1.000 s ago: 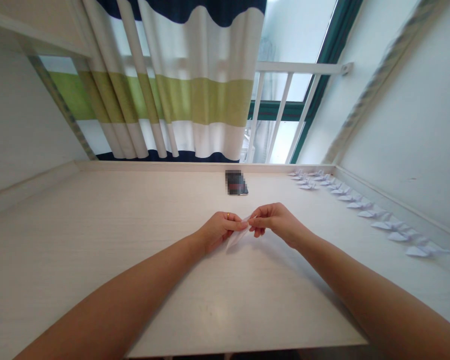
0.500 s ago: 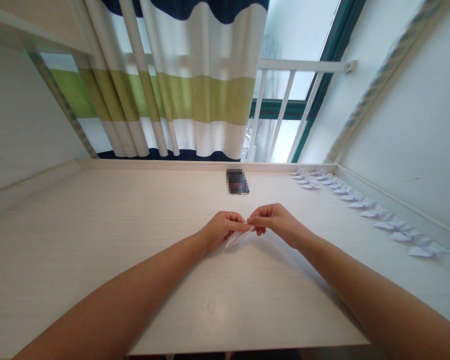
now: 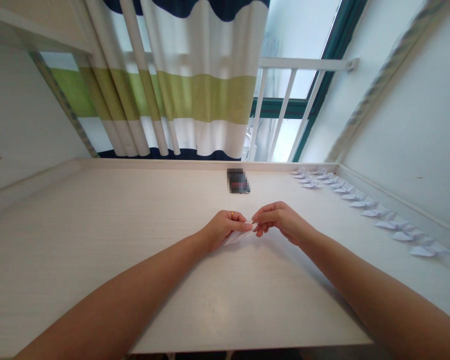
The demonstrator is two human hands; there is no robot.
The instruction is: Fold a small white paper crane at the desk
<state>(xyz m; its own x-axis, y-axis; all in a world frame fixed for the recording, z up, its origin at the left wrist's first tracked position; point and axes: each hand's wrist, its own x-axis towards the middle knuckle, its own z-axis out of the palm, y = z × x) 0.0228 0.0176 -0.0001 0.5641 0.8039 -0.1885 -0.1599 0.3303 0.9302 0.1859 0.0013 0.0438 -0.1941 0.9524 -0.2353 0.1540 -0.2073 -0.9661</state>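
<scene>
A small piece of folded white paper [image 3: 237, 237] is held just above the table, in the middle of the view. My left hand [image 3: 225, 227], with a ring on one finger, pinches it between thumb and fingers. At the paper's upper right end is my right hand [image 3: 277, 220], its thumb and forefinger closed at the tip and its other fingers curled below. The fingers partly hide that end of the paper, so the exact fold there cannot be made out.
Several folded white paper cranes [image 3: 363, 204] stand in rows along the right side of the pale table [image 3: 97, 220]. A dark, pixelated object [image 3: 238, 181] lies near the back edge. Behind are a striped curtain [image 3: 202, 95] and a white railing [image 3: 303, 63].
My right hand has shifted slightly right and its fingers have loosened a little at the paper's tip. The paper has tilted slightly in my left hand.
</scene>
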